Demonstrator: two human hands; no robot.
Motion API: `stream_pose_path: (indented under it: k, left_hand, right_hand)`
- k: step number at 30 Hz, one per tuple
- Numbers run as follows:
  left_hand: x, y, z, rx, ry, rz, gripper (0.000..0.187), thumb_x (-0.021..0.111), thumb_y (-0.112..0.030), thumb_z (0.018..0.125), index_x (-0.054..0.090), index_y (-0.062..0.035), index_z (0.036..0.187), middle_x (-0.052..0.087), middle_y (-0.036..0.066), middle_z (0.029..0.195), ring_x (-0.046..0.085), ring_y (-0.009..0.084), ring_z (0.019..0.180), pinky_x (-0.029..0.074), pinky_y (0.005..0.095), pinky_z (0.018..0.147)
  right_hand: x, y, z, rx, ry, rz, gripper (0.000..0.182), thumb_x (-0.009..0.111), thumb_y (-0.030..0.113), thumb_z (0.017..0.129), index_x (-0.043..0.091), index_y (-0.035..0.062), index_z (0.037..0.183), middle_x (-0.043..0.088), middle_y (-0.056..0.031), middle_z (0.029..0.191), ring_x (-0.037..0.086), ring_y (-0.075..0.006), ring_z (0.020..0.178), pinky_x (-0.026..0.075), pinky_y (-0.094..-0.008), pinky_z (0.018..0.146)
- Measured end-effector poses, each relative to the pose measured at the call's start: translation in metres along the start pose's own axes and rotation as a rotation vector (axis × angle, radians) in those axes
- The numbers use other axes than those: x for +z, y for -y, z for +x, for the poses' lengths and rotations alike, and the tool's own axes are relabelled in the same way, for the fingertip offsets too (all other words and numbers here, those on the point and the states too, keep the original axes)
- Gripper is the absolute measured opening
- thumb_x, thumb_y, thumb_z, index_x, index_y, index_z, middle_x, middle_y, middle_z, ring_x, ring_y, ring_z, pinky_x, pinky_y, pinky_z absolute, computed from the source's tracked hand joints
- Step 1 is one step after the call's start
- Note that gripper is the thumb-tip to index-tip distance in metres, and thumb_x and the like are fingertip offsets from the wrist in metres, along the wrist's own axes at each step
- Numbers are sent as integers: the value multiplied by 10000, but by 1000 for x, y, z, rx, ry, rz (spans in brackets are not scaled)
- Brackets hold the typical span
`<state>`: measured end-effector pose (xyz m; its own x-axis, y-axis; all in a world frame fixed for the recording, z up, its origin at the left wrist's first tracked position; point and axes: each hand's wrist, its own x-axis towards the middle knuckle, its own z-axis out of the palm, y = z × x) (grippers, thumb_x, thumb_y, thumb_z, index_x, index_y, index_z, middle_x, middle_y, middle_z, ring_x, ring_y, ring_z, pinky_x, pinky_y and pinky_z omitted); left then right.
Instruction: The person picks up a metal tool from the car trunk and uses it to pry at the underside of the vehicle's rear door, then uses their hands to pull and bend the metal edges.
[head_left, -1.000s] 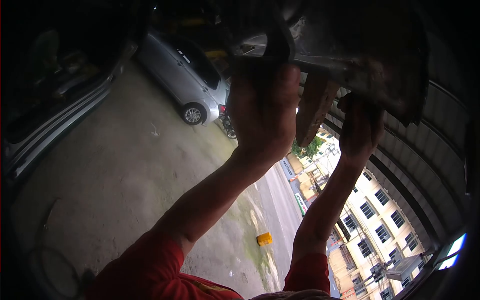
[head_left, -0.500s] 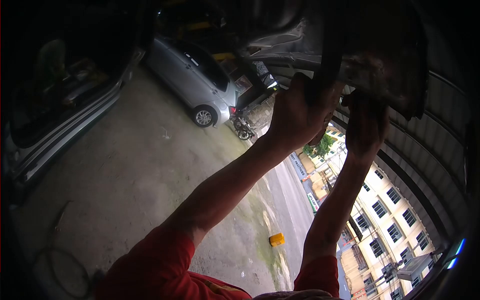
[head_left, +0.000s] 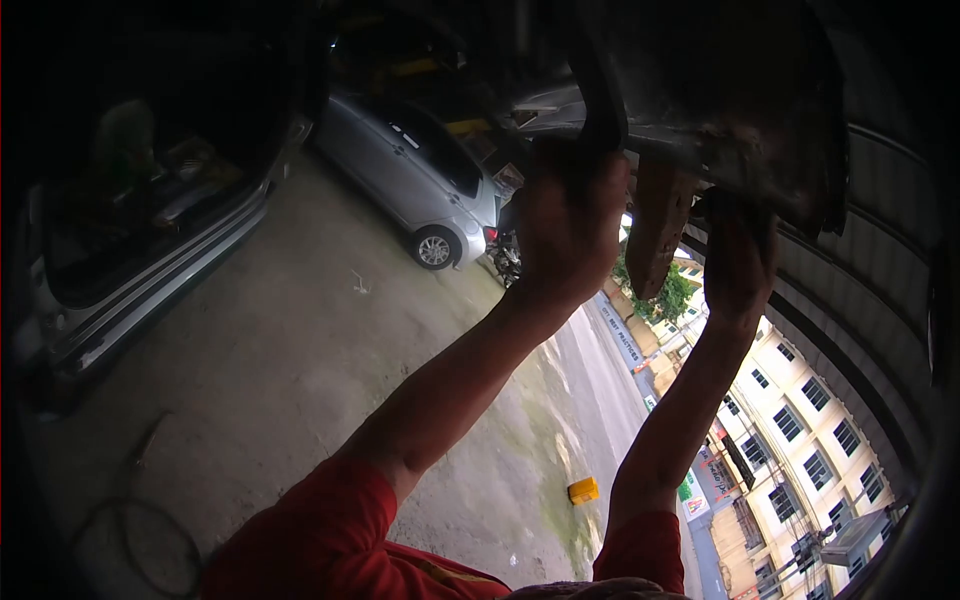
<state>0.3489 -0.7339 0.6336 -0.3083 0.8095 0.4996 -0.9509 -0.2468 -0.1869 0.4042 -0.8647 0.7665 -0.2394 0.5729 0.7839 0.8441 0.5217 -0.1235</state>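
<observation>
Overhead, my left hand is wrapped round a dark curved strip whose exact kind I cannot make out. To its right, my right hand has its fingers curled up against the lower edge of a dark, worn vehicle panel; shadow hides what lies in them. Between the two hands a brown, flat piece with a tapered end hangs down, touched by neither as far as I can see. Both arms reach upward, in red sleeves.
A silver car is parked beyond my left arm, and another vehicle's side stands at far left. A yellow container sits on the concrete floor. A cable loop lies at lower left.
My left hand has shifted left, away from my right hand, and the dark strip now bends left with it. More of the brown piece shows between the hands. My right hand stays at the panel edge.
</observation>
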Motion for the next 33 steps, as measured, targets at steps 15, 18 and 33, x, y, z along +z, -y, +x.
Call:
stream_pose_path:
  k: [15,18,33]
  left_hand:
    - [-16,-3,-7,-222,146,-1,221,555,-292,936,530,-75,971,433,-77,635,372,-3,524,295,193,457]
    - [-14,-2,-9,-191,160,8,219,566,-289,935,531,-76,970,439,-86,659,378,-12,549,297,185,477]
    - [-20,7,-15,63,122,238,274,578,-276,941,539,-38,1072,475,-65,694,403,15,596,360,212,520]
  right_hand:
    - [13,0,-6,-104,-25,123,386,425,231,1001,533,-62,1229,620,-175,1158,596,-242,1092,425,-366,963]
    - [11,8,-7,-67,-49,22,347,476,161,980,529,-44,1256,615,-131,1200,581,-215,1112,418,-350,965]
    - [21,5,-6,-615,-91,-1061,253,467,25,924,611,-67,1110,632,-160,1139,620,-284,1020,510,-355,785]
